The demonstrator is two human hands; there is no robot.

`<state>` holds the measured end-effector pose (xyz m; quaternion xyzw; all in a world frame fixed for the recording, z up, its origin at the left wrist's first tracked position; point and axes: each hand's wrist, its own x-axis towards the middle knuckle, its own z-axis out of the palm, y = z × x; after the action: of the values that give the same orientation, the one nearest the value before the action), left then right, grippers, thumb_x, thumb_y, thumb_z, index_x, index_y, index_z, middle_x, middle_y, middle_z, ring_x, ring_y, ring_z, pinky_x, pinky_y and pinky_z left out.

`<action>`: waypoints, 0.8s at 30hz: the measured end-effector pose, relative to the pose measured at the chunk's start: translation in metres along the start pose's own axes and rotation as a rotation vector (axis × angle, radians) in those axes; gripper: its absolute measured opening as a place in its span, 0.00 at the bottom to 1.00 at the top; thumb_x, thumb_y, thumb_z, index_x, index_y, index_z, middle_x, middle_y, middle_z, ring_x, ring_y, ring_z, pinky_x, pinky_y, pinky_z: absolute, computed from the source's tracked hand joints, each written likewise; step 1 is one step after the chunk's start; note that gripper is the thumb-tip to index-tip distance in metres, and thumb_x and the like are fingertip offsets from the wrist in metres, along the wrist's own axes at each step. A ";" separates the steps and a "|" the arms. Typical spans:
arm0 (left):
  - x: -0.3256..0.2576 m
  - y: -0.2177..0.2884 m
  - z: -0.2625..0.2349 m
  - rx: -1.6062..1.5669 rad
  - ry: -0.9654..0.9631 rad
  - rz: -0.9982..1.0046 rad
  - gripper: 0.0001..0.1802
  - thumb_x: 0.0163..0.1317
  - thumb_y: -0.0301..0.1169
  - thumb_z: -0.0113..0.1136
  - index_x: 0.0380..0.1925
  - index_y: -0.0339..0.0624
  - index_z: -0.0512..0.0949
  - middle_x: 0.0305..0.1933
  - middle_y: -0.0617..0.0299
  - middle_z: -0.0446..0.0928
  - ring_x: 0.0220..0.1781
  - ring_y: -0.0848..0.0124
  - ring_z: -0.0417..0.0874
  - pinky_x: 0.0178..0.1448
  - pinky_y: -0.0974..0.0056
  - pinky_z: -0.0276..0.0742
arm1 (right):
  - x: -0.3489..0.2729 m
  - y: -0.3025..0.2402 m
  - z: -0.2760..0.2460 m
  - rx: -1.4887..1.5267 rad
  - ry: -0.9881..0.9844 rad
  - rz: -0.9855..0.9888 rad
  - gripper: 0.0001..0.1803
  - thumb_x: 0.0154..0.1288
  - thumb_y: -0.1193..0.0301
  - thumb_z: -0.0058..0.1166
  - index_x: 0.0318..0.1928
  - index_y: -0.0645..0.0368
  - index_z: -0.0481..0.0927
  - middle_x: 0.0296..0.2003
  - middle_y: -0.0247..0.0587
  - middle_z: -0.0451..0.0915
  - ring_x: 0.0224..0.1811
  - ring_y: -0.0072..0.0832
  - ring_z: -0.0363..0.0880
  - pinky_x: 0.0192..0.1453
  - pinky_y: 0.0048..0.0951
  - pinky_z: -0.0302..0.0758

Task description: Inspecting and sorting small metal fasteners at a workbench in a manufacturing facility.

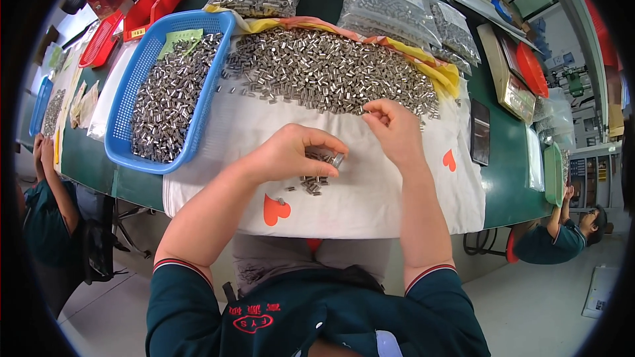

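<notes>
My left hand [291, 152] is curved over the white cloth [228, 132], its thumb and fingertips closed on a short silvery metal piece [338, 160]. This piece looks wider than the loose parts around it. Beneath that palm lies a little heap of small metal cylinders [313, 185], partly hidden by the fingers. At the near edge of the big pile of metal cylinders [331, 66], my right hand [395, 131] has its thumb and index finger pinched together. A small metal cylinder [364, 112] seems to be at those fingertips.
A blue basket [118, 116] full of cylinders stands at the left. Plastic bags of metal parts [387, 0] line the back. A dark phone-like slab [480, 132] lies right of the cloth. Co-workers sit at far left and right [552, 241]. Red trays [100, 39] are at the upper left.
</notes>
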<state>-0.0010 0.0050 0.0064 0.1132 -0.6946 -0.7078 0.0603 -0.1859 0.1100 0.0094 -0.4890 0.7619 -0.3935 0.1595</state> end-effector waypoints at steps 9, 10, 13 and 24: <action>0.001 -0.003 -0.002 0.095 -0.069 -0.046 0.20 0.44 0.28 0.68 0.40 0.40 0.78 0.34 0.66 0.78 0.36 0.81 0.75 0.43 0.73 0.73 | 0.000 0.005 0.021 -0.521 0.047 -0.193 0.04 0.49 0.73 0.56 0.29 0.55 0.78 0.27 0.38 0.75 0.36 0.34 0.72 0.42 0.34 0.68; 0.001 0.000 -0.002 0.105 -0.070 -0.056 0.19 0.45 0.26 0.67 0.41 0.38 0.77 0.35 0.65 0.78 0.37 0.80 0.75 0.43 0.73 0.73 | 0.000 0.005 0.020 -0.520 0.047 -0.191 0.04 0.49 0.73 0.56 0.29 0.55 0.78 0.27 0.38 0.75 0.36 0.34 0.72 0.42 0.34 0.68; 0.003 -0.007 -0.002 -0.037 -0.026 -0.070 0.19 0.47 0.22 0.64 0.42 0.34 0.75 0.37 0.64 0.78 0.37 0.79 0.76 0.44 0.72 0.73 | -0.001 0.003 0.015 -0.466 0.052 -0.217 0.03 0.49 0.74 0.55 0.27 0.58 0.77 0.26 0.39 0.75 0.34 0.36 0.72 0.41 0.34 0.68; 0.008 -0.021 -0.008 -0.343 0.184 -0.041 0.20 0.51 0.19 0.59 0.47 0.33 0.71 0.35 0.62 0.76 0.36 0.78 0.77 0.42 0.73 0.76 | -0.015 -0.032 0.010 0.318 -0.180 -0.046 0.03 0.50 0.78 0.56 0.29 0.62 0.78 0.28 0.32 0.78 0.32 0.18 0.74 0.36 0.20 0.69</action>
<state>-0.0059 -0.0039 -0.0148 0.1796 -0.5529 -0.8036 0.1275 -0.1523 0.1122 0.0252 -0.5082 0.6612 -0.4673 0.2934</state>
